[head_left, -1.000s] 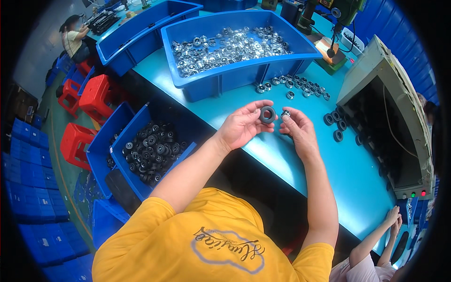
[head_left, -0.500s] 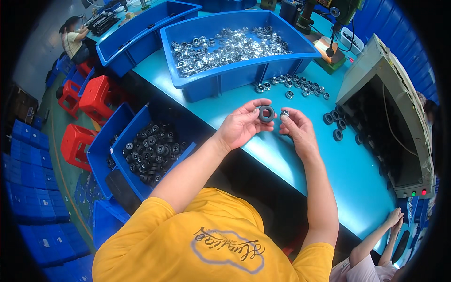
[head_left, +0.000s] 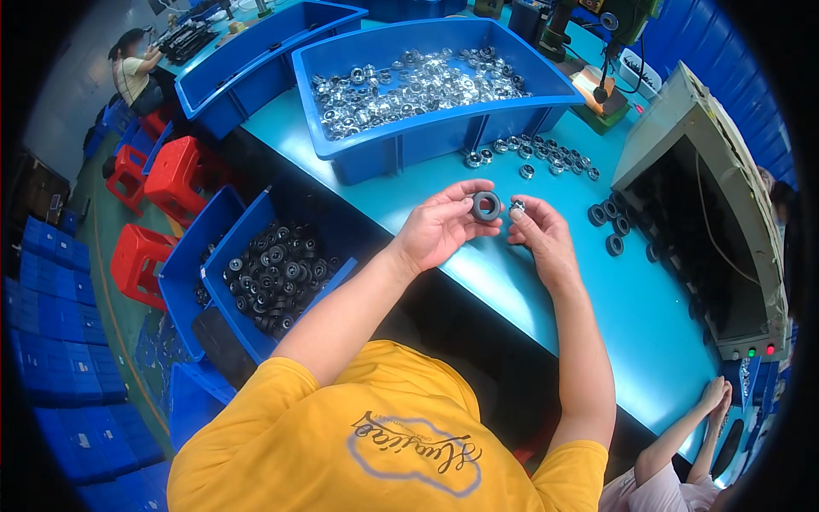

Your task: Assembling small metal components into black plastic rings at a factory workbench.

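Note:
My left hand [head_left: 442, 224] pinches a black rubber tyre ring [head_left: 486, 206], its open hole facing me. Close by on the right, my right hand [head_left: 540, 235] grips a small shiny wheel hub [head_left: 517, 206] between thumb and fingers, which cover most of it. The ring and the hub are apart, held above the edge of the turquoise table [head_left: 503, 282]. Beyond my hands, several chrome hubs [head_left: 554, 155] lie loose on the tabletop. To the right, several black tyre rings [head_left: 614, 245] lie by a grey open-fronted machine [head_left: 742, 256].
A large blue bin [head_left: 444, 128] of shiny hubs stands at the back. Low on the left, another blue bin [head_left: 223, 294] holds assembled black wheels [head_left: 277, 264]. Red stools [head_left: 141, 264] stand beyond it. At lower right are a co-worker's hands [head_left: 715, 401]; another person [head_left: 132, 72] sits far left.
The tyre ring and both hands have shifted very slightly to the right. Both hands keep their grip.

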### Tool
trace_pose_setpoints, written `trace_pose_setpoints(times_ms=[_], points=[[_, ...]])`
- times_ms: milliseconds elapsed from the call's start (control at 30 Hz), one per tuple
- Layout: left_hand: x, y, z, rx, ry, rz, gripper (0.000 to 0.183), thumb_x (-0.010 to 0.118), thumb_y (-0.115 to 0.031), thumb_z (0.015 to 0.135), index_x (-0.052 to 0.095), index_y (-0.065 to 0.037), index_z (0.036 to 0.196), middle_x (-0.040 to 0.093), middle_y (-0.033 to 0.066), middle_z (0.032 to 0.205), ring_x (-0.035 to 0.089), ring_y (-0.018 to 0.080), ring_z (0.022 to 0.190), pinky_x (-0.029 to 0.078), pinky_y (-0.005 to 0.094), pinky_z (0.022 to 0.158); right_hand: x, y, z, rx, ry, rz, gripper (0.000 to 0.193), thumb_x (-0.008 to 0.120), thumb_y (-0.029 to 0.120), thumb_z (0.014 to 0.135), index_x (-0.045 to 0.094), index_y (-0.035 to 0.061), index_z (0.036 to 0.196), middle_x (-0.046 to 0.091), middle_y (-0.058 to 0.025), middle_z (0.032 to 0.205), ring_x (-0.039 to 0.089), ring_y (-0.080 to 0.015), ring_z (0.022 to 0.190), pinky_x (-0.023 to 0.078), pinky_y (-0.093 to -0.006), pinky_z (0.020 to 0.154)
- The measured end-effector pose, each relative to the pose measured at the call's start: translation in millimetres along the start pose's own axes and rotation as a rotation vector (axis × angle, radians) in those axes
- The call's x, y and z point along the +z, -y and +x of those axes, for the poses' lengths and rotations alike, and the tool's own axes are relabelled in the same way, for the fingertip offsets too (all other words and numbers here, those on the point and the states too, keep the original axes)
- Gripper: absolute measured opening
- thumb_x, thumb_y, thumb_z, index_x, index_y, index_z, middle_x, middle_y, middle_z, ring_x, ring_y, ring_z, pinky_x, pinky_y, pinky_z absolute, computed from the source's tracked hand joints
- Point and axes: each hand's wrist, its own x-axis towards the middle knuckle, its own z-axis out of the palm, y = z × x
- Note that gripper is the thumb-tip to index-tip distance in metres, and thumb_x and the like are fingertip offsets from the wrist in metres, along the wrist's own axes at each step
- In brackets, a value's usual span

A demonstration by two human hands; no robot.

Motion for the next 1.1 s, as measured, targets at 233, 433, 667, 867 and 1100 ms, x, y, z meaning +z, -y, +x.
trace_pose_setpoints(times_ms=[233, 433, 667, 867, 1100], points=[[13.6, 6.8, 0.2, 0.135, -0.104, 0.297, 0.039, 0.063, -0.017, 0.104, 0.052, -0.003, 0.138, 0.066, 0.0175, 0.126, 0.07, 0.0301, 0.112, 0.057, 0.0424, 0.101, -1.4, -1.8, 0.7, 0.0, 0.006, 0.009, 0.043, 0.075, 0.027, 0.097, 0.064, -0.0015, 0.128, 0.068, -0.0088, 0.104, 0.066, -0.0162, 0.092, 0.058, -0.0318, 0.08], [2.5, 4.7, 3.4, 0.129, -0.188, 0.165, 0.028, 0.059, -0.024, 0.107, 0.058, -0.002, 0.123, 0.07, 0.0203, 0.115, 0.073, 0.0287, 0.101, 0.06, 0.0407, 0.092, -0.2, 2.9, -1.0, -0.016, 0.068, 0.018, 0.036, 0.078, 0.024, 0.095, 0.067, -0.0001, 0.12, 0.069, -0.0057, 0.097, 0.066, -0.014, 0.085, 0.057, -0.0302, 0.077], [5.3, 1.7, 3.1, 0.076, -0.184, 0.141, 0.037, 0.047, -0.036, 0.111, 0.061, -0.002, 0.117, 0.072, 0.0219, 0.109, 0.074, 0.0281, 0.094, 0.062, 0.0401, 0.085, 8.7, -2.1, -3.7, -0.158, 0.074, 0.098, 0.034, 0.083, 0.01, 0.088, 0.067, 0.001, 0.117, 0.068, -0.0028, 0.095, 0.065, -0.0097, 0.083, 0.056, -0.0255, 0.073], [7.3, 3.9, 3.1, 0.042, -0.174, 0.127, 0.037, 0.046, -0.038, 0.112, 0.061, -0.004, 0.115, 0.072, 0.0177, 0.107, 0.074, 0.0275, 0.092, 0.062, 0.0397, 0.081, 14.7, -3.6, -5.8, -0.216, 0.037, 0.112, 0.034, 0.086, 0.005, 0.085, 0.066, 0.002, 0.112, 0.068, -0.0013, 0.095, 0.066, -0.0082, 0.083, 0.056, -0.0231, 0.074], [5.0, 5.9, 4.1, 0.024, -0.135, 0.143, 0.037, 0.042, -0.037, 0.113, 0.059, -0.005, 0.116, 0.07, 0.016, 0.11, 0.073, 0.0264, 0.094, 0.062, 0.0399, 0.081, 19.0, -3.3, -9.3, -0.266, 0.033, 0.056, 0.034, 0.086, 0.002, 0.084, 0.066, 0.0023, 0.112, 0.073, -0.0034, 0.097, 0.071, -0.0101, 0.085, 0.058, -0.0239, 0.076]])
